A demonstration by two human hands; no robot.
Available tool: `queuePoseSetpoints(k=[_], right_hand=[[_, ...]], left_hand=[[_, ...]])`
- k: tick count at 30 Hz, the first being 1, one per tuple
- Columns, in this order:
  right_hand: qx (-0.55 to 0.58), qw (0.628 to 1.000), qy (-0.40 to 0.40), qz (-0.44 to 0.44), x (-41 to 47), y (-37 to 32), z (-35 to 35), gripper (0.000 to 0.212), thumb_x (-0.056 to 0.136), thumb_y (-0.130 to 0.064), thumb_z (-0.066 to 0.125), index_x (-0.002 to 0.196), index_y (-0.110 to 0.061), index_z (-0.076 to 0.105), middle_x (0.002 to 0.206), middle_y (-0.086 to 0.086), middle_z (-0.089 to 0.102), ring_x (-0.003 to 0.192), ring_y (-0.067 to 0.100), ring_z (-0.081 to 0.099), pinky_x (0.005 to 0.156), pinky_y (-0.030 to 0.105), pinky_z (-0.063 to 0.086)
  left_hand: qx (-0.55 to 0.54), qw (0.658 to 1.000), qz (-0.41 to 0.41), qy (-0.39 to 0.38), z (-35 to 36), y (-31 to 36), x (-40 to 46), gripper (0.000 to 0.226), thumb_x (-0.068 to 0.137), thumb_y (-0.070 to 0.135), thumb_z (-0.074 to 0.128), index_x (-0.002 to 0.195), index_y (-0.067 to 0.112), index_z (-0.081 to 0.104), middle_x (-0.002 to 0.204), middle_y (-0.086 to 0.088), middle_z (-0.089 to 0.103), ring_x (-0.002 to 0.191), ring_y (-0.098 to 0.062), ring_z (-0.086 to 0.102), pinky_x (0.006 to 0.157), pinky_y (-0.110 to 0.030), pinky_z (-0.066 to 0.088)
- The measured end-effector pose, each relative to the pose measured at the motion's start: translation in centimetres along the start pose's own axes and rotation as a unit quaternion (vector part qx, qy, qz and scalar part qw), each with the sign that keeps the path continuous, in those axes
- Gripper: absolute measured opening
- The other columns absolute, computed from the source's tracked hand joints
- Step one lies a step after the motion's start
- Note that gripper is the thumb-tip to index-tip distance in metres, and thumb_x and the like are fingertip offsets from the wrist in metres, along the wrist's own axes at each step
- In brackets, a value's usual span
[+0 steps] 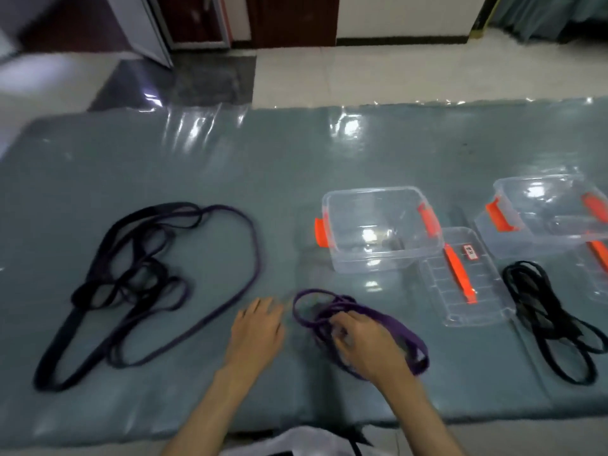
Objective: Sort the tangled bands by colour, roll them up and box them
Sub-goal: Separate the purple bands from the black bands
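A bundle of purple bands [371, 315] lies near the mat's front edge, loosely looped. My right hand [365, 342] grips its strands with curled fingers. My left hand [258, 327] hovers just left of the bundle, fingers spread and holding nothing. At the left lies a tangle of black and purple bands [138, 274], with one long purple loop reaching right. A pile of black bands [552, 320] sits at the right. An empty clear box [378, 225] with orange latches stands behind the purple bundle.
A clear lid [460, 278] with an orange handle lies right of the box. A second clear box [549, 212] stands at the far right. Everything rests on a grey-blue mat [230, 153] covered in shiny plastic, with tiled floor beyond.
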State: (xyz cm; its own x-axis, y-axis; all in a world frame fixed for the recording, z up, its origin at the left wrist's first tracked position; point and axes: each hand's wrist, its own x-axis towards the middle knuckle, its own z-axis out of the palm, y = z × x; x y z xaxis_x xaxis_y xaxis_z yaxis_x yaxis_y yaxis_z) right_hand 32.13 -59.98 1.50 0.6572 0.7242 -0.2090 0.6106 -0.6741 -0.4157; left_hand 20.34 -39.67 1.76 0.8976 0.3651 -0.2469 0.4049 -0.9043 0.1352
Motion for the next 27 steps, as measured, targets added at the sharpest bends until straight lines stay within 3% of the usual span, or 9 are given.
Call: queuePoseSetpoints(k=[4, 9, 13, 15, 18, 21, 23, 25, 27], right_hand=[[0.016, 0.999, -0.027, -0.006, 1.7, -7.8, 4.0, 0.029, 0.101, -0.034, 0.058, 0.127, -0.024, 0.065, 0.121, 0.0, 0.069, 0.111, 0.026, 0.068, 0.089, 0.039, 0.053], [0.062, 0.997, -0.035, 0.007, 3.6, -17.0, 8.5, 0.032, 0.098, -0.029, 0.064, 0.129, -0.026, 0.067, 0.118, -0.002, 0.073, 0.107, 0.023, 0.07, 0.09, 0.037, 0.055], [0.093, 0.995, -0.035, 0.014, 4.3, -22.5, 11.9, 0.031, 0.098, -0.026, 0.066, 0.129, -0.023, 0.067, 0.117, 0.0, 0.073, 0.104, 0.022, 0.071, 0.088, 0.034, 0.053], [0.095, 0.995, -0.037, 0.014, 4.1, -24.3, 13.4, 0.036, 0.098, -0.027, 0.065, 0.134, -0.026, 0.064, 0.119, -0.001, 0.072, 0.105, 0.021, 0.071, 0.088, 0.034, 0.053], [0.098, 0.994, -0.046, 0.027, 3.7, -26.0, 15.1, 0.049, 0.097, -0.03, 0.065, 0.144, -0.032, 0.053, 0.122, -0.003, 0.069, 0.106, 0.019, 0.069, 0.09, 0.036, 0.055], [0.123, 0.988, -0.064, 0.067, 3.9, -26.6, 16.6, 0.057, 0.097, -0.031, 0.067, 0.15, -0.033, 0.047, 0.122, -0.001, 0.067, 0.102, 0.021, 0.069, 0.093, 0.037, 0.055], [0.188, 0.972, -0.086, 0.115, 4.4, -27.2, 17.6, 0.062, 0.098, -0.032, 0.069, 0.154, -0.03, 0.041, 0.124, 0.003, 0.064, 0.103, 0.022, 0.068, 0.096, 0.036, 0.054], [0.29, 0.934, -0.097, 0.183, 5.0, -28.1, 18.3, 0.073, 0.099, -0.041, 0.07, 0.16, -0.029, 0.03, 0.131, 0.008, 0.062, 0.114, 0.024, 0.066, 0.103, 0.036, 0.051], [0.423, 0.863, -0.09, 0.26, 5.6, -29.3, 18.8, 0.083, 0.097, -0.052, 0.067, 0.163, -0.033, 0.02, 0.134, 0.008, 0.061, 0.12, 0.026, 0.064, 0.104, 0.044, 0.052]], left_hand=[[-0.045, 0.998, -0.045, -0.004, 0.9, -9.2, -3.0, 0.042, 0.103, 0.027, 0.053, 0.144, 0.021, 0.058, 0.152, 0.0, 0.051, 0.141, -0.025, 0.047, 0.111, -0.041, 0.04], [-0.04, 0.994, -0.092, -0.039, 2.4, -20.6, -5.7, 0.044, 0.1, 0.027, 0.053, 0.144, 0.023, 0.052, 0.152, -0.003, 0.046, 0.143, -0.026, 0.044, 0.11, -0.04, 0.039], [-0.038, 0.981, -0.162, -0.102, 4.6, -28.0, -7.1, 0.071, 0.097, 0.029, 0.066, 0.159, 0.033, 0.032, 0.177, -0.007, -0.006, 0.161, -0.036, 0.008, 0.125, -0.058, 0.022], [-0.049, 0.971, -0.184, -0.142, 5.7, -30.5, -7.4, 0.083, 0.095, 0.035, 0.072, 0.162, 0.034, 0.023, 0.175, -0.009, -0.015, 0.161, -0.042, -0.002, 0.125, -0.064, 0.017], [-0.083, 0.97, -0.185, -0.131, 6.8, -32.9, -8.1, 0.072, 0.094, 0.043, 0.071, 0.155, 0.029, 0.035, 0.168, -0.011, 0.016, 0.152, -0.04, 0.026, 0.119, -0.058, 0.036], [-0.105, 0.983, -0.139, -0.052, 7.1, -34.0, -8.3, 0.038, 0.098, 0.026, 0.066, 0.135, 0.021, 0.061, 0.141, -0.005, 0.055, 0.127, -0.028, 0.059, 0.101, -0.041, 0.052], [-0.149, 0.985, -0.086, -0.031, 6.7, -33.9, -8.2, 0.031, 0.098, 0.021, 0.066, 0.129, 0.019, 0.067, 0.13, -0.003, 0.067, 0.115, -0.023, 0.066, 0.094, -0.035, 0.054], [-0.199, 0.978, -0.019, -0.052, 5.5, -33.0, -8.1, 0.031, 0.097, 0.028, 0.07, 0.126, 0.019, 0.066, 0.126, -0.001, 0.071, 0.113, -0.022, 0.067, 0.092, -0.033, 0.053], [-0.245, 0.964, 0.054, -0.088, 4.3, -31.8, -8.2, 0.031, 0.095, 0.032, 0.072, 0.12, 0.021, 0.059, 0.118, -0.001, 0.073, 0.106, -0.023, 0.068, 0.086, -0.035, 0.054]])
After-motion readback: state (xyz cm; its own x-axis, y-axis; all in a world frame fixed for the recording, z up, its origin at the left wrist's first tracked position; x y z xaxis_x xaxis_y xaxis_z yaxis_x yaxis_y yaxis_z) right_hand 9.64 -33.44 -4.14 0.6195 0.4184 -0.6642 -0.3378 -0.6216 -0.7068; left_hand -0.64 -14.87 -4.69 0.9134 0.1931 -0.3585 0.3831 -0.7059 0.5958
